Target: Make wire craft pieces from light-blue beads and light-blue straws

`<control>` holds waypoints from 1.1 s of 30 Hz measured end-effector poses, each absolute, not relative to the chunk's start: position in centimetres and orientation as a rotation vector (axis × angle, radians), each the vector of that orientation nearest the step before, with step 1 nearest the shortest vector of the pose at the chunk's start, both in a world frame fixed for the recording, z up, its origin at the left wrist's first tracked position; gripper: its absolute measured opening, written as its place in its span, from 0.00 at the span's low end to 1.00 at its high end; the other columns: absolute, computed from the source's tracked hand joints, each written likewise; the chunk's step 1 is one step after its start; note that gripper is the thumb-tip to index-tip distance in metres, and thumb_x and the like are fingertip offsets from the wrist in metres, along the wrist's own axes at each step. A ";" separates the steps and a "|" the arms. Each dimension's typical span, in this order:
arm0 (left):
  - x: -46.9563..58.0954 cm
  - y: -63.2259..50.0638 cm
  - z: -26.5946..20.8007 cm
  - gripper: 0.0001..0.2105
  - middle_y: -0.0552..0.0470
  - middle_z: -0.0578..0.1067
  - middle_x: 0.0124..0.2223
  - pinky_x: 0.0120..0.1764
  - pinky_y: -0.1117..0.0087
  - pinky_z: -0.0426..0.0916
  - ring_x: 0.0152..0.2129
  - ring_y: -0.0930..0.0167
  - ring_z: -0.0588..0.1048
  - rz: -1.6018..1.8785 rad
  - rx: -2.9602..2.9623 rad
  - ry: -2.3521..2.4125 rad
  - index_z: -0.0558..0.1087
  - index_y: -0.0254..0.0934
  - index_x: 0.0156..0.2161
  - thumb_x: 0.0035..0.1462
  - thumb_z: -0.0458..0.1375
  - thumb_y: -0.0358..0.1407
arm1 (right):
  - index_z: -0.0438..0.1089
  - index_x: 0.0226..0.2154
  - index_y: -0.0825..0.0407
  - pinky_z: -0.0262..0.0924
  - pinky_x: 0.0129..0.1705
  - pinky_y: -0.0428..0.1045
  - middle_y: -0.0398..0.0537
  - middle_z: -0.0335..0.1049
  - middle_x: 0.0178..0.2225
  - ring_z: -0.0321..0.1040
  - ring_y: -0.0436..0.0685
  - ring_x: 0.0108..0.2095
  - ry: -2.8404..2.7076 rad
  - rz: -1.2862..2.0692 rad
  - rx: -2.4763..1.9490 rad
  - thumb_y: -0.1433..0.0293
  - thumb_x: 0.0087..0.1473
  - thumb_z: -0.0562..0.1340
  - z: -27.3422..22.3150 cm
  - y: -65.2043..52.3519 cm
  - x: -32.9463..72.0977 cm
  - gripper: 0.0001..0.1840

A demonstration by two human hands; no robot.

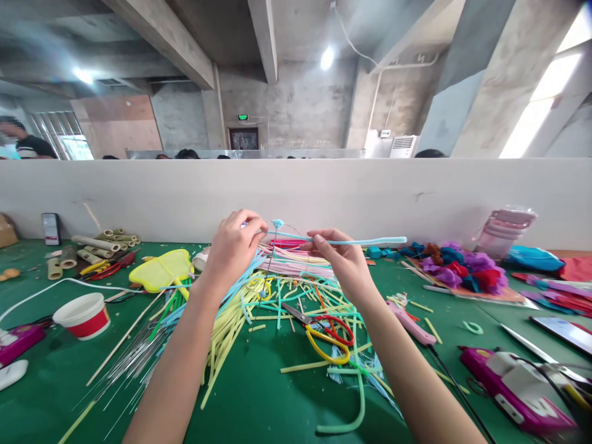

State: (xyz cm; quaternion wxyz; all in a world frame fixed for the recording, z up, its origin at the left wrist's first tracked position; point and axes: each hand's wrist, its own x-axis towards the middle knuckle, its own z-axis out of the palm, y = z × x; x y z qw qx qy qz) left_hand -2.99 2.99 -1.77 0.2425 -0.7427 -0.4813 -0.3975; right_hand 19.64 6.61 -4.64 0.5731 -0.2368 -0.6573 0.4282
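Note:
A long light blue soft cord stretches between my hands above the table, its looped end sticking out to the right. My right hand pinches it between thumb and fingers. My left hand is closed at the cord's left end; what else its fingertips grip is partly hidden. Beside those fingertips, a small blue tuft tops a thin dark wire that runs down to a little blue bead-like piece. Underneath lie bundles of yellow cords, with pink cords behind.
Red-and-yellow-handled scissors lie among cord scraps. To the left are metal wires, a paper cup, a yellow fan-shaped piece and bamboo tubes. A pink glue gun, power strip and colourful tufts sit right.

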 end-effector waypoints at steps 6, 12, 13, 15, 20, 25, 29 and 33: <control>-2.8 2.2 -1.4 0.05 0.46 0.74 0.51 0.51 0.60 0.68 0.48 0.66 0.74 -1.249 -2.187 -1.123 0.69 0.38 0.35 0.65 0.58 0.32 | 0.74 0.42 0.55 0.70 0.46 0.55 0.51 0.80 0.32 0.78 0.57 0.36 -1.545 0.940 -0.580 0.54 0.59 0.64 -4.7 7.1 19.6 0.21; -2.3 2.4 -1.7 0.09 0.49 0.76 0.46 0.48 0.62 0.68 0.44 0.68 0.75 -1.282 -2.188 -1.048 0.65 0.38 0.31 0.65 0.58 0.33 | 0.73 0.41 0.53 0.69 0.46 0.55 0.51 0.80 0.31 0.78 0.58 0.36 -1.621 0.805 -0.579 0.53 0.61 0.62 -4.8 7.0 19.3 0.20; -2.2 2.4 -1.8 0.09 0.49 0.76 0.47 0.48 0.62 0.68 0.44 0.68 0.75 -1.284 -2.193 -1.040 0.65 0.38 0.31 0.64 0.58 0.32 | 0.72 0.41 0.53 0.69 0.46 0.54 0.51 0.80 0.31 0.78 0.58 0.36 -1.631 0.786 -0.575 0.53 0.61 0.61 -4.8 7.0 19.2 0.19; -1.9 2.3 -1.8 0.09 0.49 0.76 0.48 0.48 0.63 0.68 0.45 0.68 0.75 -1.284 -2.199 -1.016 0.66 0.39 0.31 0.64 0.58 0.31 | 0.71 0.41 0.52 0.69 0.45 0.54 0.51 0.80 0.32 0.78 0.58 0.36 -1.651 0.744 -0.577 0.54 0.62 0.60 -4.8 6.8 19.2 0.18; -1.6 2.0 -1.6 0.08 0.44 0.75 0.54 0.49 0.59 0.68 0.47 0.64 0.75 -1.215 -1.974 -0.899 0.68 0.38 0.32 0.62 0.61 0.33 | 0.71 0.41 0.52 0.67 0.43 0.52 0.51 0.80 0.34 0.77 0.58 0.37 -1.706 0.601 -0.631 0.56 0.65 0.58 -4.8 6.2 19.1 0.16; -1.6 2.3 -1.7 0.06 0.45 0.78 0.50 0.44 0.58 0.67 0.40 0.62 0.75 -1.083 -1.636 -0.792 0.73 0.39 0.36 0.57 0.67 0.34 | 0.71 0.41 0.52 0.66 0.41 0.51 0.51 0.80 0.35 0.78 0.58 0.38 -1.772 0.508 -0.676 0.58 0.66 0.56 -4.6 5.7 18.9 0.16; -0.3 2.4 -2.2 0.04 0.51 0.76 0.36 0.34 0.67 0.68 0.29 0.71 0.73 -1.384 -1.641 -0.797 0.76 0.41 0.35 0.58 0.67 0.35 | 0.71 0.43 0.51 0.67 0.39 0.51 0.50 0.81 0.36 0.78 0.58 0.37 -1.794 0.498 -0.674 0.59 0.66 0.56 -4.6 5.4 18.8 0.15; 0.5 1.8 -2.1 0.01 0.54 0.77 0.32 0.29 0.72 0.67 0.25 0.75 0.72 -1.660 -1.823 -0.835 0.78 0.41 0.36 0.60 0.65 0.34 | 0.71 0.44 0.51 0.67 0.39 0.51 0.50 0.81 0.36 0.78 0.57 0.38 -1.796 0.509 -0.650 0.60 0.66 0.56 -4.6 5.2 18.8 0.13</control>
